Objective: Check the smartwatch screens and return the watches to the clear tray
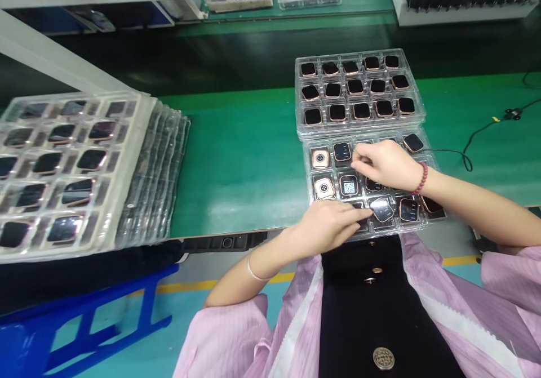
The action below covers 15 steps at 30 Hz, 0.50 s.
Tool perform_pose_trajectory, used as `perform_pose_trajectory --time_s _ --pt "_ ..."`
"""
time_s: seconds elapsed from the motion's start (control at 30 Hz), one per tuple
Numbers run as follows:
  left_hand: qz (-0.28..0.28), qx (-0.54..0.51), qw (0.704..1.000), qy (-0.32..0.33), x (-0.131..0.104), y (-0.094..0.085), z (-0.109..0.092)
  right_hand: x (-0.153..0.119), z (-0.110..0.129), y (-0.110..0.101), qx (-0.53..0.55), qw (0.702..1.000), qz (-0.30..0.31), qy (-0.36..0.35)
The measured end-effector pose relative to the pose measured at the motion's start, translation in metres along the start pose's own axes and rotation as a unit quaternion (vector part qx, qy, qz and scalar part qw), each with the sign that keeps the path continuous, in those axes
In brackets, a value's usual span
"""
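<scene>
A clear compartment tray (307, 167) of square smartwatches lies at the table's front edge. My left hand (333, 225) is over its front row, fingers stretched toward a watch (382, 210) with a bright, reflecting screen; the fingertips are at its left edge. Over the back row, my right hand (382, 164) has its thumb and forefinger bent close together beside a watch (342, 152) with a lit screen. Whether anything small is between them is hidden. Another watch (349, 185) shows a QR code. Two watches at the left lie back side up, one of them (320, 158) in the back row.
Behind stands another clear tray (359, 124) with dark-screened watches. A tall stack of watch trays (122, 198) is at the left. A black cable (467, 147) runs on the green table (236, 158) at the right. A blue stool (143, 310) is below left.
</scene>
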<state>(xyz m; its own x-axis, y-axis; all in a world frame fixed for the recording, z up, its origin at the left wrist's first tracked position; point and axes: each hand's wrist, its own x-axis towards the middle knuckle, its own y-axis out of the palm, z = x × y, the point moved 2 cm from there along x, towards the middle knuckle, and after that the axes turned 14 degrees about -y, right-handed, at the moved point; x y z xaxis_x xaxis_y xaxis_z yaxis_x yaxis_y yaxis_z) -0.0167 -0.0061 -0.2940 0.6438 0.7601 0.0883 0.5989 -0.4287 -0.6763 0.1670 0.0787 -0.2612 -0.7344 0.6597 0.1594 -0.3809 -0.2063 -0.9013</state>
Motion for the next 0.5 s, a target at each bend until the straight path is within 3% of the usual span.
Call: perform_pose_trajectory --time_s 0.1,0.2,0.27,0.33,0.4,0.5 --pt "-0.016 0.155 0.988 0.0 -0.005 0.002 -0.007 0.03 0.005 0.007 -0.052 0.998 0.027 -0.009" --pt "-0.061 0.173 0.982 -0.042 -0.006 -0.018 0.003 0.05 0.006 0.015 -0.086 0.993 0.083 -0.002" --pt "-0.112 0.137 0.98 -0.094 0.0 -0.041 0.019 0.056 0.002 0.017 -0.038 0.996 0.077 -0.001" --pt "-0.138 0.088 0.975 -0.149 0.012 -0.062 0.041 0.059 -0.005 0.016 0.057 0.998 0.026 0.001" --pt "-0.118 0.022 0.976 -0.184 0.029 -0.075 0.064 0.06 -0.015 0.015 0.136 0.99 -0.037 0.015" --pt "-0.068 -0.129 0.965 -0.216 0.051 -0.077 0.09 0.06 -0.028 0.017 0.151 0.984 -0.087 0.044"
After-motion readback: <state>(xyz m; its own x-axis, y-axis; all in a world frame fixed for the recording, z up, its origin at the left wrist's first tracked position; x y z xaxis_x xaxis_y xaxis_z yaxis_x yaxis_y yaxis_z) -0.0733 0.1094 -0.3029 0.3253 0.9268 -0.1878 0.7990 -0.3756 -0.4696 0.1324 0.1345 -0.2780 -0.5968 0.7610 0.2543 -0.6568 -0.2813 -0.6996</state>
